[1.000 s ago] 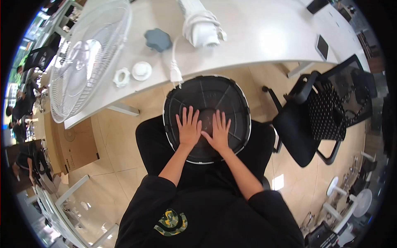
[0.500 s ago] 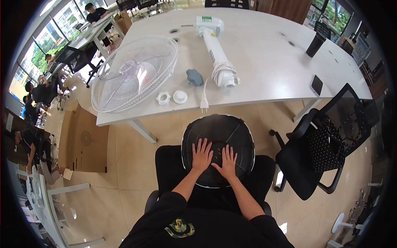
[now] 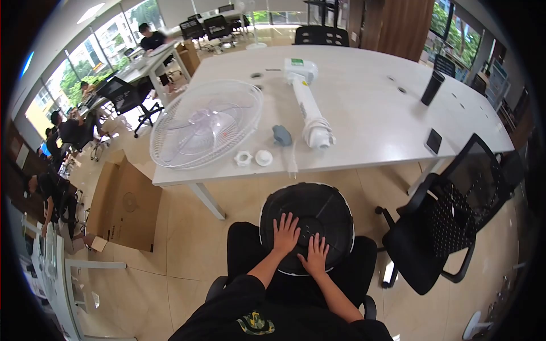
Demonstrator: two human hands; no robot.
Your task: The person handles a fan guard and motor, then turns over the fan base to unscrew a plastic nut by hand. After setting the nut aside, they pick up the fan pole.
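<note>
A round black fan base with a pale rim rests on my lap, its ribbed underside facing up. My left hand lies flat on it, left of the central holes, fingers spread. Lower and to the right, my right hand also presses flat on the base, fingers apart. On the table ahead are a fan cage with blades inside, a white fan motor and post wrapped in its cord, a grey-blue piece, a white ring nut and a white round cap.
The white table also holds a black cup and a phone. An open cardboard box stands on the floor at left. A black office chair with a dotted bag is at right. Other people sit farther left.
The view has tilted up, so the table and base appear lower and further right. My left hand sits a little higher on the base than my right; both remain flat on it.
</note>
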